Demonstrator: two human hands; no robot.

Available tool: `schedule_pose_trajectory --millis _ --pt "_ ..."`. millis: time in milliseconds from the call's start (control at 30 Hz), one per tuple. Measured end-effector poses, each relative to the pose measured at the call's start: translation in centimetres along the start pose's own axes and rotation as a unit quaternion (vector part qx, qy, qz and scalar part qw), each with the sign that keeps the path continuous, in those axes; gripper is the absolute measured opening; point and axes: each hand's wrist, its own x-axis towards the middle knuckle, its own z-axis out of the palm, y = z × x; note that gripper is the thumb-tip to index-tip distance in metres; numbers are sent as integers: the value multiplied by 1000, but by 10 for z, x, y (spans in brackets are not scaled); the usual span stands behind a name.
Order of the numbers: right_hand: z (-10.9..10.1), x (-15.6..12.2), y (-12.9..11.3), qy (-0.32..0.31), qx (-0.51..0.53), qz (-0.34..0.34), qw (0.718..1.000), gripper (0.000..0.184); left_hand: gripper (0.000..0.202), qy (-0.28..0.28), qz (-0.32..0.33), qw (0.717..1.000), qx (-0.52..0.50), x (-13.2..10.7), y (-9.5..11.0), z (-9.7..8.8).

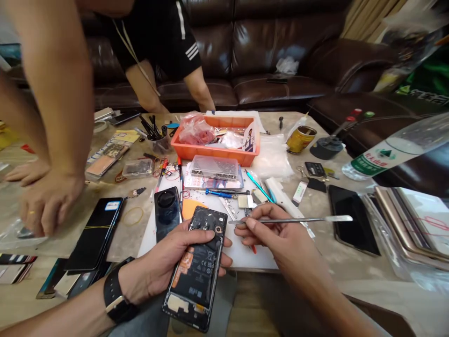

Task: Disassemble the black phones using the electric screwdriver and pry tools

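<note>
My left hand [175,250] is wrapped round an opened smartphone [201,276], thumb lying across its upper part. The phone's back is off, showing a black battery, an orange patch and a round camera part near the top. In my right hand [270,229] a thin metal spudger [305,220] is pinched between thumb and fingers. Its flat end points right and its tip points left, a little apart from the phone. Behind the opened phone a dark phone back cover [167,210] with a round camera ring lies on the white mat [259,260].
Beyond the mat stands an orange bin [213,152] with bagged parts. A clear screw box [213,167] and a blue screwdriver [220,193] lie before it. Phones [94,234] are stacked left, near another person's hands [52,201]. A tilted water bottle [386,154] is at right.
</note>
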Motion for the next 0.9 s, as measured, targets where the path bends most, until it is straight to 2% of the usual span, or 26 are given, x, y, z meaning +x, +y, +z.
schedule_pose_trajectory --millis 100,267,500,700,800,900 --pt "4 -3 -1 -6 -15 -32 999 38 27 8 9 1000 -17 0 0 0" --pt "10 -7 -6 -17 -39 -20 999 34 20 28 45 998 -36 -1 1 3" --pt "12 -10 -5 -13 -72 -48 996 28 23 28 52 998 -21 -2 1 5" --pt "13 -9 -4 -14 -73 -38 997 23 22 33 75 997 7 -3 1 8" --pt "13 -12 -1 -4 -142 -79 987 18 26 36 87 995 34 -1 0 8" --pt "14 -16 4 4 -248 -143 958 15 34 56 101 991 69 2 -2 8"
